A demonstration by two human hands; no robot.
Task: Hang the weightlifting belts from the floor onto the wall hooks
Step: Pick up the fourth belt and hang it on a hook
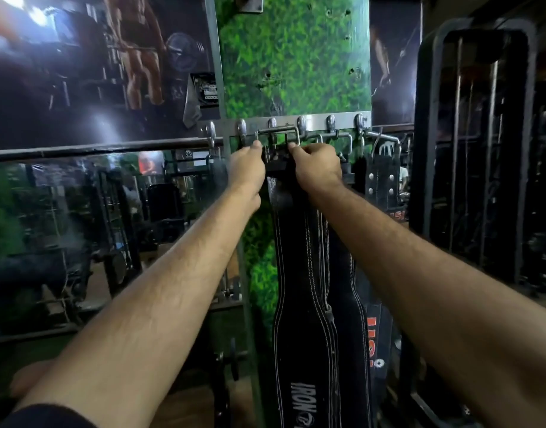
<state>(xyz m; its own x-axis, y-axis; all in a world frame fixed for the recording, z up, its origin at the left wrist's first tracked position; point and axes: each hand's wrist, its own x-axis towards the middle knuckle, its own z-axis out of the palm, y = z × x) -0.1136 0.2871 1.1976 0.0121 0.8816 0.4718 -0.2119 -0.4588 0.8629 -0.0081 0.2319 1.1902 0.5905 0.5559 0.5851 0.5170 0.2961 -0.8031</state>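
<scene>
A black weightlifting belt (299, 319) with white stitching hangs straight down the green wall panel. Its metal buckle (278, 134) sits up at a steel rail of hooks (315, 123). My left hand (247, 168) grips the buckle's left end, and my right hand (316, 165) pinches its right part and the belt's top. Whether the buckle is over a hook I cannot tell. To the right, two more belts hang from the rail: a studded black belt (381, 180) and a belt with orange lettering (372, 338), partly hidden behind my right arm.
A mirror (80, 236) with a dark rail along its top fills the wall to the left, reflecting gym machines. A black machine frame (472, 149) stands close on the right. Free hooks (210, 131) remain at the rail's left end.
</scene>
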